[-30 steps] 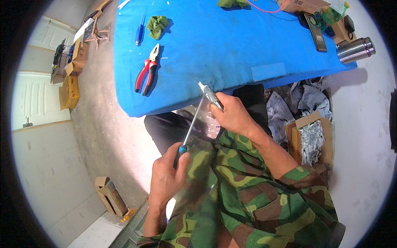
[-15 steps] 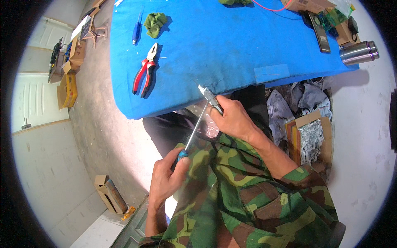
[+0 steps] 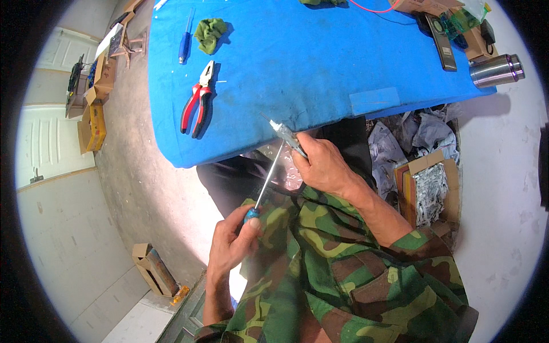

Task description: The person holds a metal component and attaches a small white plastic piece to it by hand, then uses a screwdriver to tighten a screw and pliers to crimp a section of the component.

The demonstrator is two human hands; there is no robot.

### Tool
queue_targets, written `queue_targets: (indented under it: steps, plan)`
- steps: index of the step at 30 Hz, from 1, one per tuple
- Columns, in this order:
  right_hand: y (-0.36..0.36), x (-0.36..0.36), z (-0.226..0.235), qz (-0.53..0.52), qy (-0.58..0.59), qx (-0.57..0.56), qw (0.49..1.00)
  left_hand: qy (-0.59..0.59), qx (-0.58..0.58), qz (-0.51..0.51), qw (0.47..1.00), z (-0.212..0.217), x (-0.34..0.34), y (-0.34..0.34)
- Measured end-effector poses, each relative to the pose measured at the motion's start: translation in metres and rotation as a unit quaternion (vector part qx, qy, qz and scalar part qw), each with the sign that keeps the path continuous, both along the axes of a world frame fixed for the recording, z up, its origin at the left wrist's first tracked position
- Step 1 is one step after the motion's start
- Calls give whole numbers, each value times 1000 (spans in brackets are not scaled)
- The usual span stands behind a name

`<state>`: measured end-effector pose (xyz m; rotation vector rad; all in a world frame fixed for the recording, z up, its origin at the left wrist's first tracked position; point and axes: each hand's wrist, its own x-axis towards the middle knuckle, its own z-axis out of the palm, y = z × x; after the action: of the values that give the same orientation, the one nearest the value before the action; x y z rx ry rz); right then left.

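Note:
My left hand [image 3: 230, 241] is closed around the blue handle of a screwdriver [image 3: 267, 182], whose long metal shaft slants up and away. In my right hand [image 3: 323, 166], closed fingers grip a grey tool-like piece [image 3: 289, 137] with a pale tip and a thin dark point or wire sticking out; its exact kind I cannot tell. The screwdriver's far end meets or passes just behind this grey piece; whether they touch is unclear. Both hands are over my lap, at the near edge of the blue-covered table [image 3: 274, 63]. Red-and-black pliers [image 3: 197, 102] lie on the table.
Beyond the pliers lie a second, blue-handled screwdriver [image 3: 184, 47] and a crumpled green cloth [image 3: 209, 35]. A phone [image 3: 441, 48] and a steel flask [image 3: 496, 72] are at the right. Below the table's right side stands a cardboard box [image 3: 430, 194] of shredded silvery scraps.
The grey piece's tip has shifted slightly left and down with my right hand. My left hand and its screwdriver have barely moved. The view has shifted a little.

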<state>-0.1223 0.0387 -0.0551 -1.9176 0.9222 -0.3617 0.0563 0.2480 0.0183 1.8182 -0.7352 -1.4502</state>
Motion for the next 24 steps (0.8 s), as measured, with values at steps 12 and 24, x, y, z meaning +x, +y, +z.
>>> queue_targets:
  steps: [12,24]
  plan:
    - [7,-2,2,5,32,-149,988,-211,-31,-78,974,23,-6,-6]
    - [1,-3,7,43,90,-238,966,-468,-26,-235,851,62,-6,-24]
